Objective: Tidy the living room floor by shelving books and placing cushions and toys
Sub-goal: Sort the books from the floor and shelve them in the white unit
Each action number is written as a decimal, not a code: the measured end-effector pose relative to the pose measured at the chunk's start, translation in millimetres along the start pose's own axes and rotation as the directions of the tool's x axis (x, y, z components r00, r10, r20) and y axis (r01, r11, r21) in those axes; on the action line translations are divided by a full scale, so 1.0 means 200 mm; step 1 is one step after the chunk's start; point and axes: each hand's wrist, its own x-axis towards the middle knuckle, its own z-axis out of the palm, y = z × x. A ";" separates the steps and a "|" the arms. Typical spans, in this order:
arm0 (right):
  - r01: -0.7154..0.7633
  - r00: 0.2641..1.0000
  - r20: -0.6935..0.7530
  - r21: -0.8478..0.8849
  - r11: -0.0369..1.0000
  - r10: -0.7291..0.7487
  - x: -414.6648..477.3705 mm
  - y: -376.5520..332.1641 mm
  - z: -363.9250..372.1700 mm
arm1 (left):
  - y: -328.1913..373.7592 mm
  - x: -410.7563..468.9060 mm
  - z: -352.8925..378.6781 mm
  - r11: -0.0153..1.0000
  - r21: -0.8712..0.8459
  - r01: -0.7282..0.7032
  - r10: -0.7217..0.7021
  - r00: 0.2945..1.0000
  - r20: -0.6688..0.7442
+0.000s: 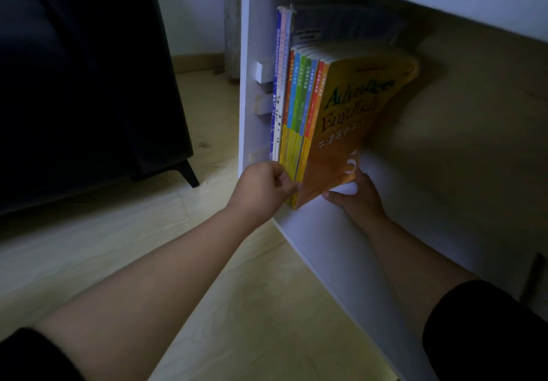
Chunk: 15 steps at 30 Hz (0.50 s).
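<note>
**Shelving in progress.** The orange-fronted bundle of soft-cover textbooks (341, 125), with red, blue and green spines, stands in the lower compartment of the white laminate bookcase (341, 247). Its lower end is at the front edge of the bookcase floor.

- **Hands:** The left hand (264, 191) pinches the spine ends with curled fingers. The right hand (360, 198) grips the lower corner of the front cover, thumb against the cover and fingers curled beneath.
- **Other contents:** Between the bundle and the bookcase's left wall stand taller thin books (281, 84), already upright. A dark grey folder (350, 24) sits behind them, toward the bookcase back.
- **Judged status:** This bundle is nearly housed but has yet to be pushed back and squared against its neighbours. No cushions or toys are in view, so that part cannot be assessed.
- **Surroundings:** Left of the bookcase is a dark upholstered sofa (89, 84) on pale wood-grain flooring (252, 306).
</note>
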 end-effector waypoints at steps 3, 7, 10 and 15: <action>0.016 1.000 -0.028 0.083 0.996 -0.014 -0.04 0.00 -0.02 | 0.02 -0.04 -0.05 0.997 0.081 -0.008 0.007 1.000 0.011; 0.038 0.993 -0.114 0.077 0.996 -0.029 -0.14 -0.07 -0.02 | 0.03 -0.11 -0.15 0.985 0.172 -0.018 0.013 1.000 0.026; 0.045 0.979 -0.205 0.150 0.988 -0.013 -0.27 -0.17 -0.03 | 0.06 -0.20 -0.23 0.974 0.228 -0.013 0.009 1.000 0.021; 0.062 0.992 -0.120 0.252 0.966 -0.033 -0.51 -0.31 -0.01 | 0.13 -0.34 -0.35 0.962 0.272 -0.024 0.015 0.999 0.034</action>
